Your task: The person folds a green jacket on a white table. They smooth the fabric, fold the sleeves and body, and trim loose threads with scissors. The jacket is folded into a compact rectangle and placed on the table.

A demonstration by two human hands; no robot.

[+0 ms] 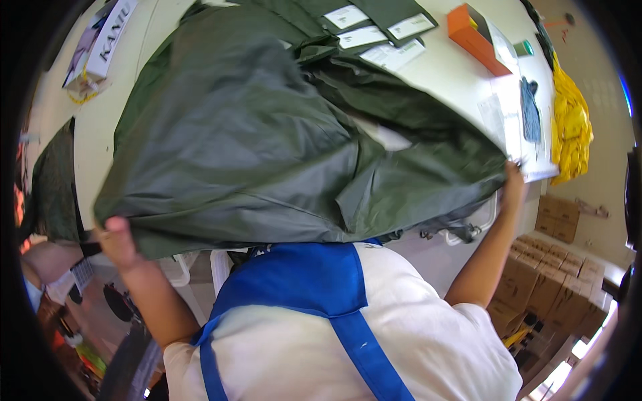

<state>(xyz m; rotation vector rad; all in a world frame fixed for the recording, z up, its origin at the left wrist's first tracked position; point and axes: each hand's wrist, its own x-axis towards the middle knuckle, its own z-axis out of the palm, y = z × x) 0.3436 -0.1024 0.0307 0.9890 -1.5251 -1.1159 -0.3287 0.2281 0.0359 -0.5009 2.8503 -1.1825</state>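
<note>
A dark green, glossy waterproof garment (254,154) is spread wide in front of me, across the white table's near edge. Its left lower corner is in my left hand (119,242), with the fingers closed on the cloth. At the far right, my right hand (513,179) pinches the opposite end, holding the edge stretched between both hands. The middle sags in folds, and a gap in the cloth shows the pale table below. Part of the left side is smeared by motion.
Folded dark green garments with white labels (348,19) lie at the back of the table (157,40). An orange box (468,40), a green tape roll (523,48) and blue-grey cloth (530,110) are at right. Yellow material (570,120) hangs beside them; cartons (548,287) are stacked below.
</note>
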